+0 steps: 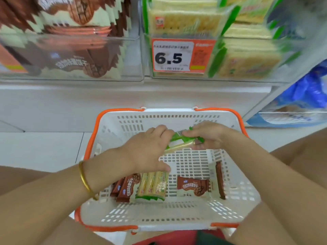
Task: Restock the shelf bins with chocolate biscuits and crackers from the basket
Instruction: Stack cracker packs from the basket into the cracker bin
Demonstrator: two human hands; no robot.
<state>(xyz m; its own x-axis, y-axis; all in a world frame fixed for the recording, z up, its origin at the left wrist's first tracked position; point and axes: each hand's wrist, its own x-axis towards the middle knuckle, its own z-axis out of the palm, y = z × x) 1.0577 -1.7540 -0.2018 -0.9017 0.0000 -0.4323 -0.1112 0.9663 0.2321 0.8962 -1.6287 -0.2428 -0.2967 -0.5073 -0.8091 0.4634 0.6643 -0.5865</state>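
**Progress.** Judged partly done. Both shelf bins already hold a good deal of stock, but the basket (pixel 177 114) is not yet empty, and 1 cracker pack (pixel 178 141) is in hand and not yet shelved.

**Item in hand.** The green-wrapped cracker pack is at the far end of the basket, apparently lifted off the floor of it. The left hand (pixel 146 151) has its fingers curled round the pack's left end, thumb spread toward the near side. The right hand (pixel 207 135) pinches the right end.

**Basket, white with orange rim, near centre.**
- Near left: at least 2 chocolate biscuit packs (pixel 124 190), overlapping.
- Just right of them and touching: loose crackers (pixel 153 186), count unclear.
- Right of centre, apart from these: 1 flat chocolate pack (pixel 192 187).
- Against the right wall: 1 upright chocolate pack (pixel 220 181), on its edge.

**Shelf, far side.**
- Left clear bin (pixel 131 68): chocolate biscuits, rows standing front to back.
- Right clear bin (pixel 290 76): crackers stacked high, with a price tag (pixel 177 56) reading 6.5 on the front.

**Remaining.** Shelve the held pack on the right, then sort the rest by type.
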